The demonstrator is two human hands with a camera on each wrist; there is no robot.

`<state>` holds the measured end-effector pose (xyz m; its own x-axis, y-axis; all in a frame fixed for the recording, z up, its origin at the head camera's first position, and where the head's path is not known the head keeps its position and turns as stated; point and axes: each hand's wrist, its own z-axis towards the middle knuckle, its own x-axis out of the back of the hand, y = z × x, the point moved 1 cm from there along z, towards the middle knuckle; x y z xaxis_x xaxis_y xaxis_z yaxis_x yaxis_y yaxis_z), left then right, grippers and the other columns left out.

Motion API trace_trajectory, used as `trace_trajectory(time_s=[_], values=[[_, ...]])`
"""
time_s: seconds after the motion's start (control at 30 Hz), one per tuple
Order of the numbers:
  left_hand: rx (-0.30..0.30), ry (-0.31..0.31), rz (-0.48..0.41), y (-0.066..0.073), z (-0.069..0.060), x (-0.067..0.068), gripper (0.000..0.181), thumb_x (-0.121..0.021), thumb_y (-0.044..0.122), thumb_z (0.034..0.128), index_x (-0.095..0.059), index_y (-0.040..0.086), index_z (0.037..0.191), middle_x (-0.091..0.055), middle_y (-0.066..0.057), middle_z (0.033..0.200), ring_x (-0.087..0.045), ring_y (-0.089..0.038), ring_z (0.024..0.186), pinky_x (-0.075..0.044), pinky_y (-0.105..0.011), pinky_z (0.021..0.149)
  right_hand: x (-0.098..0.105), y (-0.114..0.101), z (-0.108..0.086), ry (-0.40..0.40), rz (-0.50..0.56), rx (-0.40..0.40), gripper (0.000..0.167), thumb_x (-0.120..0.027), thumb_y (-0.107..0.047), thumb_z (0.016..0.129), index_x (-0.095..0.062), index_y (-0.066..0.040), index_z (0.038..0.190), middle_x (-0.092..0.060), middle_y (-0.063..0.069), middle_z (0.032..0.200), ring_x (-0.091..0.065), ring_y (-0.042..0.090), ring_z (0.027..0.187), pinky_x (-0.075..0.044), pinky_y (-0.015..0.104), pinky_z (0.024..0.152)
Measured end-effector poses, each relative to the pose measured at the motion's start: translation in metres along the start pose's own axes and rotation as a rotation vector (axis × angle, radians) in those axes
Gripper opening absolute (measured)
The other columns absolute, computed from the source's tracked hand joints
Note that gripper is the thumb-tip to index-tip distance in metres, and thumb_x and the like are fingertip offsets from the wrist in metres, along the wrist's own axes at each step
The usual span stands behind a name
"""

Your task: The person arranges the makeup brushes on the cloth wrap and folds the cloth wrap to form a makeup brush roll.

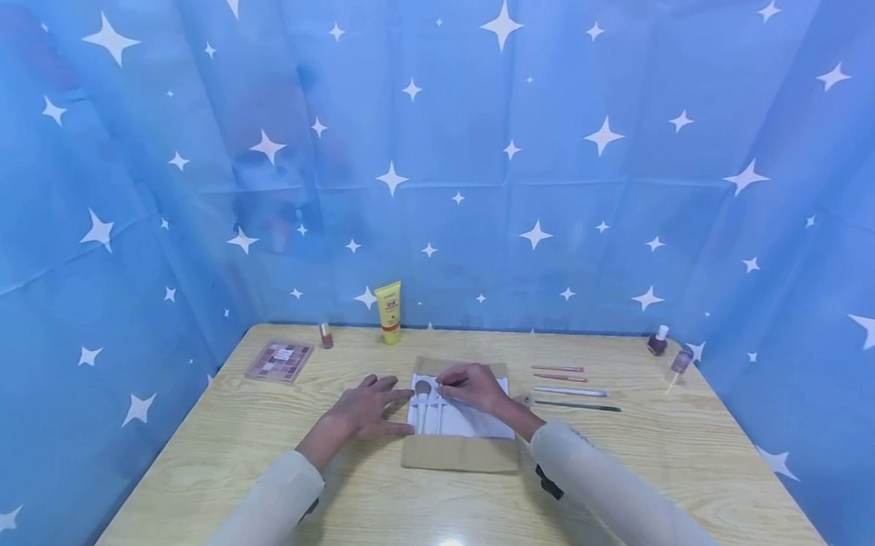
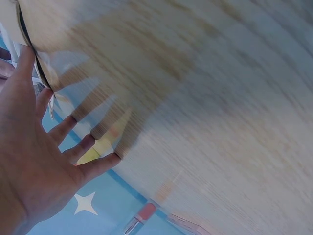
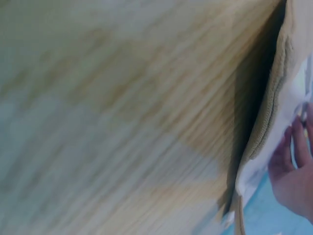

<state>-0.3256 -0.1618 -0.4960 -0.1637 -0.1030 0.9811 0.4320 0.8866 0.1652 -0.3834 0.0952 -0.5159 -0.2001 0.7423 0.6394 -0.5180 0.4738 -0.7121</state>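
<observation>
I have the left hand (image 1: 362,408) spread wide against the nine o'clock edge of the tan, white-lined fabric brush case (image 1: 461,454), probably steadying it, while my right hand (image 1: 472,388) pinches a slim white-handled makeup brush (image 1: 440,420) toward eleven o'clock, apparently to seat it.

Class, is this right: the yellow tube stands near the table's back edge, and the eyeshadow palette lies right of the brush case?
No: the head view shows the eyeshadow palette lying left of the brush case, not right. The rest holds.
</observation>
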Motion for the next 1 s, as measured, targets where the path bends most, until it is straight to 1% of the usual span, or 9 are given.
trace_trajectory(time_s=[0.13,0.37,0.5,0.73,1.0], values=[[0.003,0.000,0.000,0.000,0.001,0.000,0.079,-0.058,0.076,0.0910,-0.046,0.035,0.157,-0.036,-0.010,0.166,-0.032,-0.045,0.150,-0.040,-0.071,0.108,-0.001,-0.003,-0.003,0.008,0.005,0.028,0.016,-0.078,-0.008,0.093,-0.080,0.000,0.107,-0.080,0.011,0.100,-0.076,0.023,0.092,-0.062,0.031,0.085],[0.007,-0.003,0.007,0.000,0.001,0.000,0.079,-0.058,0.077,0.0900,-0.048,0.035,0.156,-0.037,-0.010,0.166,-0.033,-0.045,0.150,-0.039,-0.072,0.108,-0.001,-0.008,-0.008,-0.015,0.020,0.012,0.017,-0.074,-0.007,0.096,-0.078,0.002,0.110,-0.079,0.013,0.103,-0.076,0.026,0.095,-0.062,0.036,0.087],[0.007,0.000,0.007,0.000,0.000,-0.001,0.079,-0.057,0.078,0.0900,-0.048,0.035,0.156,-0.037,-0.010,0.166,-0.033,-0.045,0.150,-0.039,-0.072,0.108,0.001,-0.009,-0.010,-0.034,0.002,0.010,0.018,-0.075,-0.006,0.096,-0.078,0.002,0.111,-0.079,0.012,0.103,-0.076,0.028,0.096,-0.062,0.038,0.087],[0.008,-0.001,0.012,0.000,0.001,0.000,0.079,-0.058,0.077,0.0903,-0.048,0.035,0.156,-0.037,-0.010,0.165,-0.033,-0.045,0.150,-0.040,-0.072,0.108,0.005,-0.013,-0.012,-0.038,-0.024,0.050,0.017,-0.075,-0.003,0.094,-0.077,0.005,0.109,-0.079,0.015,0.101,-0.076,0.031,0.095,-0.062,0.038,0.087],[0.007,-0.002,-0.006,0.001,-0.001,0.001,0.077,-0.060,0.075,0.0907,-0.049,0.034,0.155,-0.037,-0.010,0.165,-0.032,-0.045,0.150,-0.039,-0.072,0.108,0.017,-0.013,-0.018,-0.050,-0.061,0.055,0.017,-0.075,-0.003,0.094,-0.077,0.004,0.110,-0.079,0.014,0.102,-0.076,0.029,0.095,-0.061,0.041,0.088]])
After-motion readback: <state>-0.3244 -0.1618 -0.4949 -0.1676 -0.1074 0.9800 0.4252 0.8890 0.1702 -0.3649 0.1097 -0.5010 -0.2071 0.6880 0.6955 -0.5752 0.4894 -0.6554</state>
